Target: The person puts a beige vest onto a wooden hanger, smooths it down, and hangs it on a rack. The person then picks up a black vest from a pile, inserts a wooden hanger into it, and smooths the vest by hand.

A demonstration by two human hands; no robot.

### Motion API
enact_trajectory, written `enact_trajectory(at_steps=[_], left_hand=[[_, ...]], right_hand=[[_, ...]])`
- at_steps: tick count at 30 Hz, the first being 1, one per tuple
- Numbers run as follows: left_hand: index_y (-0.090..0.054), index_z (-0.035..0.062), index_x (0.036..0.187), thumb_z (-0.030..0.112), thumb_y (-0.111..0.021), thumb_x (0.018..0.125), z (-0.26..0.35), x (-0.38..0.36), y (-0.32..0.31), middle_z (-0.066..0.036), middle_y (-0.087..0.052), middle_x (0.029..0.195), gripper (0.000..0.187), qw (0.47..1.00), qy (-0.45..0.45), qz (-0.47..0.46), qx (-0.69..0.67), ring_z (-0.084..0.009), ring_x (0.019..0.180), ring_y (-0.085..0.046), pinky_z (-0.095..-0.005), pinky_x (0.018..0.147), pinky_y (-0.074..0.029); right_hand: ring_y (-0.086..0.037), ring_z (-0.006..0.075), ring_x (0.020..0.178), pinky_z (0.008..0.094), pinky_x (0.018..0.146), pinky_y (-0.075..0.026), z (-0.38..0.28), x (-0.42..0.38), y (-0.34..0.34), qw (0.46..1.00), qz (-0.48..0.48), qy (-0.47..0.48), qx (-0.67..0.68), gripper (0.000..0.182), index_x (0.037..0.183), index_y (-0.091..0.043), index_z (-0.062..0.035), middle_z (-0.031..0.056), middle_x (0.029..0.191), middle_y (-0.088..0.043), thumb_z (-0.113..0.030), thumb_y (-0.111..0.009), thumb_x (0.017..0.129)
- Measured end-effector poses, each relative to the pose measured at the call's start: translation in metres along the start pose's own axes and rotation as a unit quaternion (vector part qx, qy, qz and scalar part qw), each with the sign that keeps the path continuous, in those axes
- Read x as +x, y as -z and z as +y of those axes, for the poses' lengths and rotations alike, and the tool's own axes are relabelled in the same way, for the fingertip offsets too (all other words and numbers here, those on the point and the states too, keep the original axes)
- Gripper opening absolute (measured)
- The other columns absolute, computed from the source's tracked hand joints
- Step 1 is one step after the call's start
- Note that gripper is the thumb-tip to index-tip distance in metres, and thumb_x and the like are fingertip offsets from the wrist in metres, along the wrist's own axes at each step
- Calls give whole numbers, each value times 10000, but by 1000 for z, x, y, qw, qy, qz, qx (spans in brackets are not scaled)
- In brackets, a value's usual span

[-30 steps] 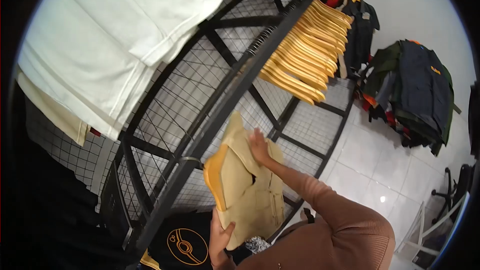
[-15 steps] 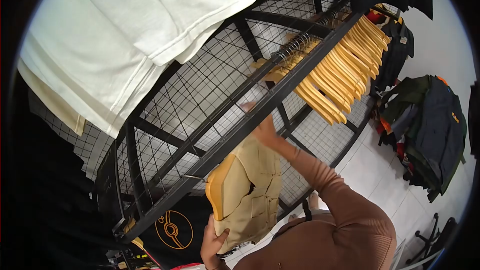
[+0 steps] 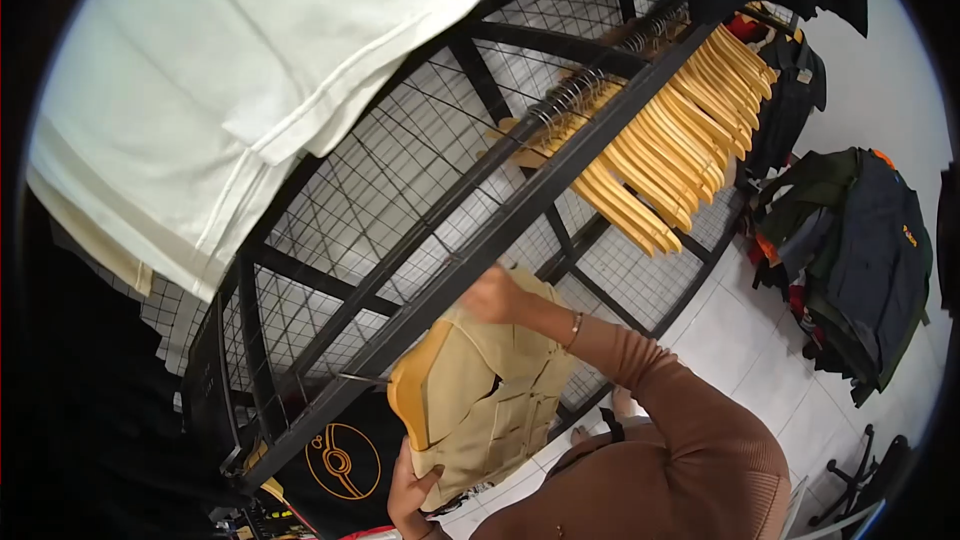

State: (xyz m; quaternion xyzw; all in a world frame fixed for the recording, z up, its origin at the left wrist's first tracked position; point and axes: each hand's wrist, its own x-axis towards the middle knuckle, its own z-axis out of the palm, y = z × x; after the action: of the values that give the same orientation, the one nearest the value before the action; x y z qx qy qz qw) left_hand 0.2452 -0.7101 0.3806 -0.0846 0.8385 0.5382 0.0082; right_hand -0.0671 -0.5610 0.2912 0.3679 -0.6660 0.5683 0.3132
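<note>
A beige garment [image 3: 490,380] with several pocket-like flaps hangs on a wooden hanger [image 3: 408,390], whose metal hook reaches toward the black rack bar. At its lower left edge, below the hanger's end, my left hand [image 3: 410,485] grips the cloth, thumb in front and the other fingers hidden behind. My right hand [image 3: 490,295] is closed at the garment's upper edge, just below the rack bar [image 3: 520,210]. The fingertips of that hand are slightly blurred against the fabric.
Many bare wooden hangers [image 3: 690,130] hang along the rack. White cloth [image 3: 250,70] hangs at upper left. Black fabric with an orange circular print [image 3: 342,460] lies below the rack. Dark jackets [image 3: 860,250] hang at right, above white floor tiles; a chair base [image 3: 850,475] stands nearby.
My right hand has come down from the rack bar to the garment's upper edge, and its fingers have closed. The garment and hanger, with my left hand, have shifted slightly left in view.
</note>
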Motion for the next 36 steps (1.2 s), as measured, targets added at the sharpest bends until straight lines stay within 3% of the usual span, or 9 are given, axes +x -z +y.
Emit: enact_trajectory(at_steps=[3,9,11,16,20,23,28,32,36], left_hand=[[-407,-15,1253,-74,-610,672,0,-7,3,-98,-549,1127,618,999,30,-7,-40,-168,1023,-499,-273,899,-380],[-339,-31,1325,-70,-631,678,5,-13,2,-101,-511,1206,711,994,63,2,-93,-175,1107,-472,-281,950,-352],[-331,-30,1333,-70,-632,681,3,-11,4,-100,-508,1211,719,992,75,-13,-99,-176,1110,-472,-282,953,-351],[-362,-12,1313,-70,-631,627,9,-14,-3,-85,-536,1182,740,982,126,-3,-144,-185,1073,-510,-287,934,-372],[-184,65,1407,142,-632,729,-4,-19,17,-120,-375,1336,816,976,180,-41,-115,-191,1130,-437,-304,940,-378],[-188,66,1403,139,-631,726,-12,-23,17,-119,-378,1329,812,974,198,-38,-107,-190,1122,-441,-303,932,-383],[-402,-3,1276,-81,-623,594,-6,-20,8,-73,-567,1132,722,981,142,39,-126,-184,1019,-542,-283,895,-398],[-394,0,1286,-89,-609,602,-10,-13,14,-74,-560,1138,723,988,109,16,-111,-184,1030,-534,-284,898,-396],[-367,2,1312,-99,-590,611,-10,-7,10,-83,-539,1169,742,989,102,-19,-110,-193,1058,-519,-289,910,-391]], right_hand=[[-470,335,522,407,529,-360,12,3,-12,997,-4,73,39,235,472,-386,-59,133,494,-419,-41,-566,622],[-551,351,1001,394,896,-410,56,-35,6,936,259,-236,23,274,1030,-615,-20,208,1042,-593,-80,-527,777],[-351,364,1285,398,1049,-287,-6,-61,13,953,245,-151,92,509,1371,-335,6,229,1390,-359,-123,-438,890],[-180,311,1383,428,1095,-123,22,-210,-47,887,-94,-452,34,546,1440,-157,14,196,1491,-187,-205,-334,973],[-162,309,1390,429,1089,-124,31,-241,-43,868,-10,-495,-40,562,1450,-131,-4,184,1504,-155,-214,-343,973],[-179,333,1382,452,1089,-167,-20,-167,-22,942,120,-306,70,573,1418,-201,27,198,1478,-223,-238,-398,949],[-135,323,1396,447,1097,-135,-8,-181,-43,955,-16,-264,133,567,1431,-187,7,196,1491,-185,-266,-364,966],[-134,325,1396,463,1095,-123,-4,-177,-38,882,-13,-470,23,585,1435,-177,1,200,1491,-183,-296,-353,964],[-148,331,1391,490,1089,-119,-28,-125,-28,979,58,-179,80,580,1442,-176,-24,200,1486,-197,-336,-317,973]])
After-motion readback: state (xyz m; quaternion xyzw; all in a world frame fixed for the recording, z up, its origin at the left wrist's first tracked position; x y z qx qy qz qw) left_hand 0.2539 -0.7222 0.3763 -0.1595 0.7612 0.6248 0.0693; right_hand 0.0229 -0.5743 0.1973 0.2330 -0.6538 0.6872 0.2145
